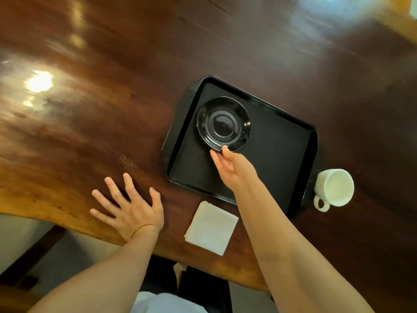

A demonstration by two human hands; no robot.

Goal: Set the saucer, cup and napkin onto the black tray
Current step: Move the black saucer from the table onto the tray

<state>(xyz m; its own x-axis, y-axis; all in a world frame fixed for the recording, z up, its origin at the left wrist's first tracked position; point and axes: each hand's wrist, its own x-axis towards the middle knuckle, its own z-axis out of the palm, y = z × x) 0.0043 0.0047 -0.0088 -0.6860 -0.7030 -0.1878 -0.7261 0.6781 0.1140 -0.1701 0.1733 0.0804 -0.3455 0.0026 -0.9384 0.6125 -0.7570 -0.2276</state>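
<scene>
A glossy black saucer [223, 124] lies on the black tray [277, 154], in the tray's far left part. My right hand [232, 169] reaches over the tray, with its fingertips pinching the saucer's near rim. My left hand [129, 207] rests flat on the wooden table to the left of the tray, fingers spread and holding nothing. A white cup [334, 188] stands on the table just off the tray's right corner, handle toward me. A folded white napkin [212, 227] lies on the table in front of the tray, between my forearms.
The dark polished wooden table [112, 86] stretches far to the left and beyond the tray, with bright light reflections. Its near edge curves just behind my left wrist. Floor and a dark stool show below it.
</scene>
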